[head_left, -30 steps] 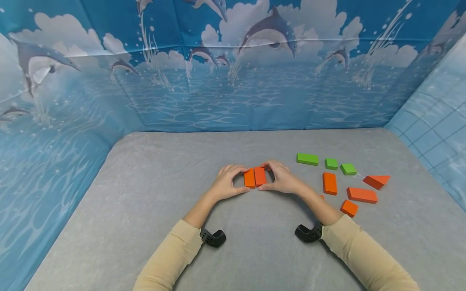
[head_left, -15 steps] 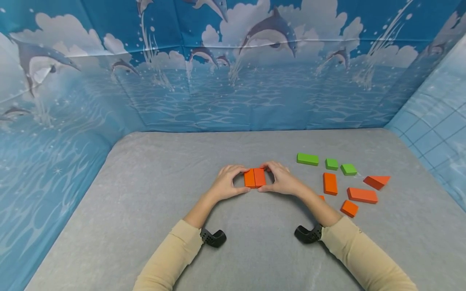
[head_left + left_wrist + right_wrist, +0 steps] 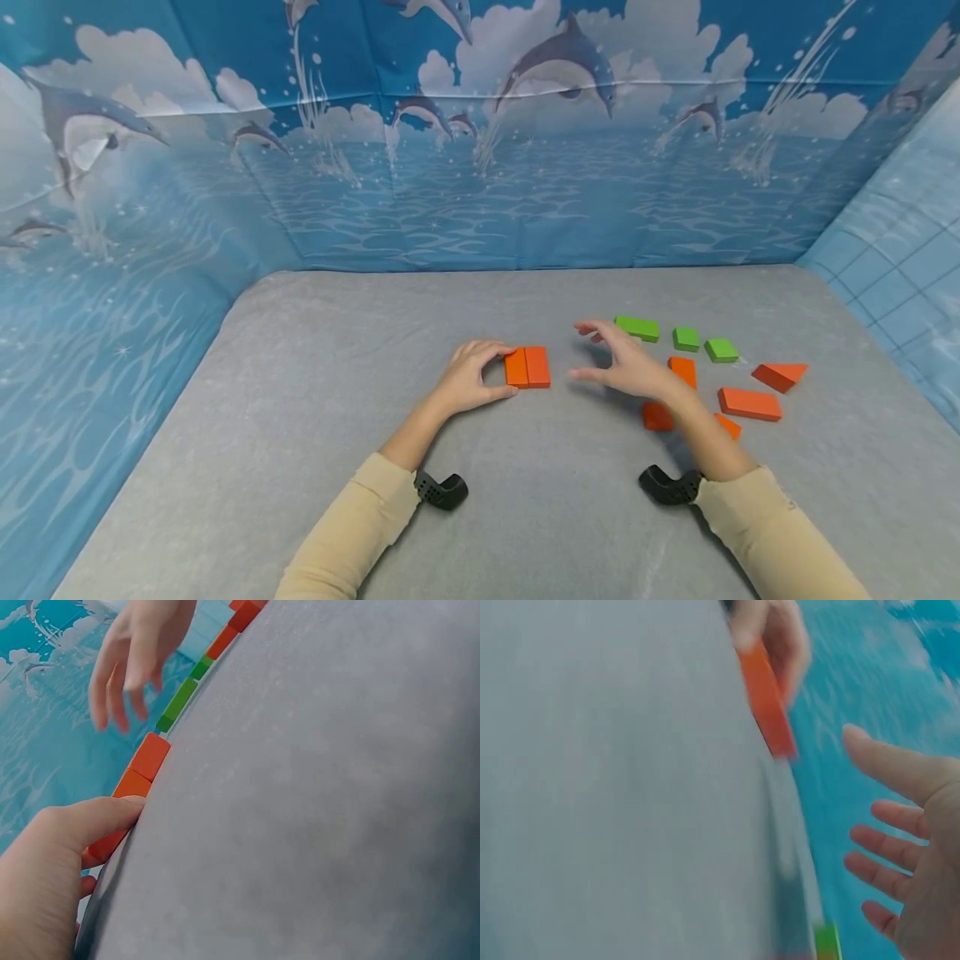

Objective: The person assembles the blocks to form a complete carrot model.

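Hands: left (image 3: 468,385) on orange blocks (image 3: 527,367), right (image 3: 626,367) spread.

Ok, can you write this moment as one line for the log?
left hand: holds orange block pair | right hand: open, apart from pair, over loose blocks

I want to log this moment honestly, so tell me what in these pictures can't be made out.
- Head view: the right hand and forearm cover parts of three orange blocks, so their shapes are unclear.
- Head view: the left hand hides the left edge of the orange pair.
- Right wrist view: motion blur smears everything; the green block at the bottom edge is cut off.
- Left wrist view: the blocks show edge-on only, their tops unseen.
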`<state>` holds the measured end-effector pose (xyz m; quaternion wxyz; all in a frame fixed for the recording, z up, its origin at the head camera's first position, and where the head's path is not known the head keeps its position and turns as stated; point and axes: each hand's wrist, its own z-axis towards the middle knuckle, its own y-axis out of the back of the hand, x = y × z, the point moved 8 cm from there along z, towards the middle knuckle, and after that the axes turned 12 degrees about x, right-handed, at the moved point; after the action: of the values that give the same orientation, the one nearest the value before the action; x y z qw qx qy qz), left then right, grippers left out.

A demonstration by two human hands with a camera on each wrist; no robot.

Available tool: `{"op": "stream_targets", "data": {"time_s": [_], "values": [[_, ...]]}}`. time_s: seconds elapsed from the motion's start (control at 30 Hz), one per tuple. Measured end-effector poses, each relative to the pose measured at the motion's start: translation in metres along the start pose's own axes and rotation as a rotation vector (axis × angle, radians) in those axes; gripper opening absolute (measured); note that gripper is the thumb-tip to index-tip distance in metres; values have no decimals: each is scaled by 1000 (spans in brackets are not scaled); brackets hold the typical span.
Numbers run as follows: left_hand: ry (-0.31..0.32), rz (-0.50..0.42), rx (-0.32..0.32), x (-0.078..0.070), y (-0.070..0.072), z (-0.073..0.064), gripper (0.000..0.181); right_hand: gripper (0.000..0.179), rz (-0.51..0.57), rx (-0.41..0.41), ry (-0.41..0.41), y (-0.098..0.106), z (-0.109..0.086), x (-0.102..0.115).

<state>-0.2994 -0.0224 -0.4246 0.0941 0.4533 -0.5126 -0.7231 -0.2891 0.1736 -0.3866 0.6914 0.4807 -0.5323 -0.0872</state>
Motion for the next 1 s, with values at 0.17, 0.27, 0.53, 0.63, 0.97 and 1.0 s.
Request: {"op": "stream_targets", "data": {"time_s": [0.17, 0.27, 0.53, 0.63, 0.97, 1.0], "values": [[1, -1, 2, -1, 1, -1, 59, 70, 21, -3, -109, 27, -42, -34], [3, 1, 4, -1, 1, -1, 59, 74, 19, 27, -186, 37, -65, -54], [3, -5, 12, -1, 0, 0, 59, 75, 25, 111, -238, 43, -98, -85], [4, -3, 15, -2, 0, 0, 59, 76, 47, 113, -233, 42, -101, -89], [0, 2, 11, -2, 0, 0, 59, 72, 42, 76, -231, 43, -101, -91], [1, 2, 11, -2, 0, 0, 59, 71, 38, 74, -231, 43, -101, -91]]}}
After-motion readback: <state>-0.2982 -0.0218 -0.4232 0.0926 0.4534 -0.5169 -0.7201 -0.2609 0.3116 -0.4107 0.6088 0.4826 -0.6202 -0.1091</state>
